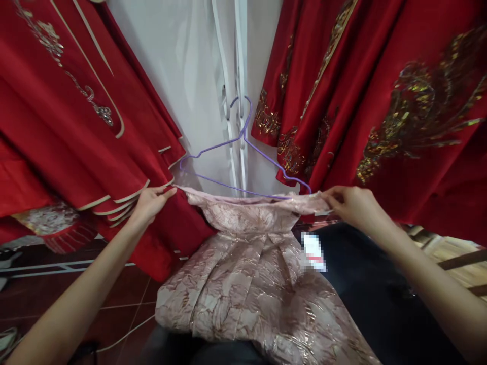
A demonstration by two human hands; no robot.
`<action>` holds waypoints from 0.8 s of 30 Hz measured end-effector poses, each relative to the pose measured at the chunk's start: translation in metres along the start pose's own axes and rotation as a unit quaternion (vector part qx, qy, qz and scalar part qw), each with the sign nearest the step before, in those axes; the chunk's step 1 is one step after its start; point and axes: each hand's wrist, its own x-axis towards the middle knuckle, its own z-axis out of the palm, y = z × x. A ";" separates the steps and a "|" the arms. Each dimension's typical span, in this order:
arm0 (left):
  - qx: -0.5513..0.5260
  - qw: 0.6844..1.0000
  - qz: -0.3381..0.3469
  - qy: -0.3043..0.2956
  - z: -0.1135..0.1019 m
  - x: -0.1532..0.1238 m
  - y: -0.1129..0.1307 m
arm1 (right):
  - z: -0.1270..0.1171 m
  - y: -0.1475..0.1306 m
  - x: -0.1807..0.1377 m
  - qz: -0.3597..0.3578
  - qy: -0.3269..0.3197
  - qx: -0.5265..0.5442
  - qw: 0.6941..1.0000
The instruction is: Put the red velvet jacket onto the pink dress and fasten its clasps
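A pink brocade dress (247, 274) with a pleated skirt and metallic sheen spreads out in front of me. My left hand (154, 203) pinches the left end of its top edge, and my right hand (344, 200) pinches the right end, so the neckline is stretched between them. A purple hanger (243, 134) stands upright behind the neckline, its hook upward and its lower bar partly hidden by the fabric. Neither hand touches the hanger. From the dress's right side hangs a white tag (314, 252), its print blurred out.
Red garments with silver beading (83, 96) hang at the left, their pale-edged hems near my left hand. More red garments with gold embroidery (395, 116) hang at the right. Behind is a pale curtain-like covering (171, 61). A cord (127, 332) lies on the dark tiled floor (129, 299).
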 end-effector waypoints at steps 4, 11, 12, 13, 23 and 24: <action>0.101 0.976 0.152 -0.116 -0.005 -0.036 0.004 | -0.010 -0.003 -0.027 -0.026 -0.031 -0.014 0.999; 0.202 0.810 0.484 -0.262 0.049 -0.075 0.071 | -0.057 -0.058 -0.050 -0.093 0.101 0.017 0.990; 0.201 0.799 0.502 -0.264 0.063 -0.074 0.077 | -0.058 -0.064 -0.049 -0.110 0.110 0.039 0.987; 0.202 0.793 0.510 -0.264 0.076 -0.071 0.081 | -0.058 -0.069 -0.046 -0.126 0.117 0.060 0.983; 0.188 0.832 0.441 -0.280 0.106 -0.031 0.062 | -0.042 -0.041 -0.024 -0.071 0.138 0.168 0.973; 0.181 0.836 0.436 -0.279 0.098 -0.029 0.061 | -0.041 -0.035 -0.023 -0.055 0.139 0.174 0.973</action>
